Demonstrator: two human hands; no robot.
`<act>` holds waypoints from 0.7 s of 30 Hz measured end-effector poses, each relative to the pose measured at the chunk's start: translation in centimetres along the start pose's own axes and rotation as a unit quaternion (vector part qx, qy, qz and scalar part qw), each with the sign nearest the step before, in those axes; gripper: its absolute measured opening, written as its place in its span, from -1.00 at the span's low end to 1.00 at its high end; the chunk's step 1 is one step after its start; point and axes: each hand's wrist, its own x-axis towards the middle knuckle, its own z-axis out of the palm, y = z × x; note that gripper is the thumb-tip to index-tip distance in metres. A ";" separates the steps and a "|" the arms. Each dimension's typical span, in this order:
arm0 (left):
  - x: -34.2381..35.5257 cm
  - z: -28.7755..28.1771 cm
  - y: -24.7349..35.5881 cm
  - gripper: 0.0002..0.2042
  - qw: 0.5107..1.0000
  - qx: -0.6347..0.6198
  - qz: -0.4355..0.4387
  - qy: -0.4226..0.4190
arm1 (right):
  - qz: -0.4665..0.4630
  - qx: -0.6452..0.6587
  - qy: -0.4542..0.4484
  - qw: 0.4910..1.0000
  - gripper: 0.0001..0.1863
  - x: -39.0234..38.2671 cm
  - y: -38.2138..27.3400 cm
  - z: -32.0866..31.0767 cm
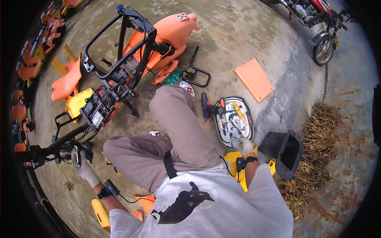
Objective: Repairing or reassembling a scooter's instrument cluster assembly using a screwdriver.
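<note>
My left hand (84,166), in a pale glove, is closed around a slim metal tool (77,156) whose kind I cannot make out. It is at the black tail end of a stripped scooter frame (59,142), beside cables and small fittings. On my right, my gloved right hand (245,146) dips its bunched fingertips into the near end of a white-lined tray (251,121); what they pinch, if anything, is hidden. Small loose parts and a yellow-handled tool (238,111) lie in the tray. A cordless drill (205,106) stands against its left side.
Orange bodywork (174,29) surrounds the scooter's front, near a bent black tube (205,81). A flat orange panel (254,79) lies beyond the tray. Right of my hand are a yellow panel (233,163), a black storage box (289,156) and dried stalks (319,144). A motorcycle (323,47) stands far right.
</note>
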 end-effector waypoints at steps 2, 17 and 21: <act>0.1 0.0 0.0 -0.56 0.997 -0.056 -0.045 0.021 | 0.020 -0.018 0.007 1.000 -0.84 0.5 0.7 0.4; -2.0 0.6 1.0 -0.64 0.989 0.023 -0.036 0.138 | 0.022 -0.250 -0.124 0.960 -0.79 7.7 -2.9 7.8; -2.0 0.1 1.2 -0.65 0.988 0.022 -0.049 0.145 | 0.022 -0.256 -0.139 0.956 -0.77 4.9 -3.0 10.3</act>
